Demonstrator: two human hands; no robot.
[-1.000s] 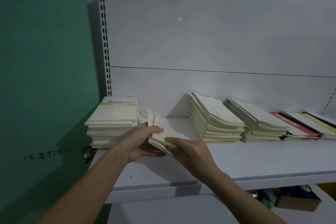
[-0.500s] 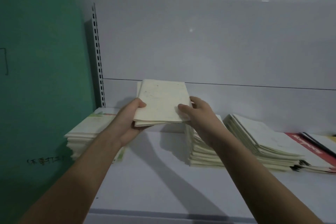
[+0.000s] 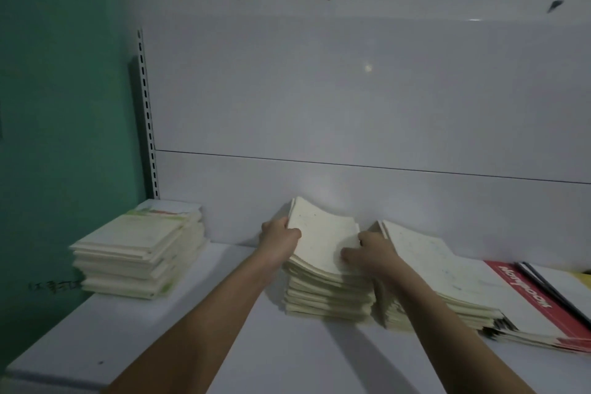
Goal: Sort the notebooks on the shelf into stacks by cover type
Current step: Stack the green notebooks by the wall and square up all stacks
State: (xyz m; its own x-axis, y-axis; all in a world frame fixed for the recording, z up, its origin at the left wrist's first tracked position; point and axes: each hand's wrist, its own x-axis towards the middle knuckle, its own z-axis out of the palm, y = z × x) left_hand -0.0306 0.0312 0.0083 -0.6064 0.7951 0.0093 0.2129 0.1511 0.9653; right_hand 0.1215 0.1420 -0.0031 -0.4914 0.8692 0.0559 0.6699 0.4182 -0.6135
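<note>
A small bundle of cream plain-cover notebooks [image 3: 319,240] lies on top of the middle cream stack [image 3: 326,297] on the white shelf [image 3: 224,345]. My left hand [image 3: 279,240] grips the bundle's left edge, and my right hand [image 3: 367,253] presses on its right front corner. Further left stands a stack with green-printed covers [image 3: 137,249]. Just right of the middle stack another cream stack [image 3: 431,275] leans back towards the wall.
Red-cover notebooks [image 3: 537,297] and dark-edged ones [image 3: 556,288] lie fanned at the far right. A slotted metal upright [image 3: 147,118] runs up the shelf's left side beside a green wall [image 3: 57,105]. The white back panel [image 3: 351,105] stands close behind the stacks.
Both hands carried the cream bundle from mid-air in front of the back panel down and right onto the middle cream stack.
</note>
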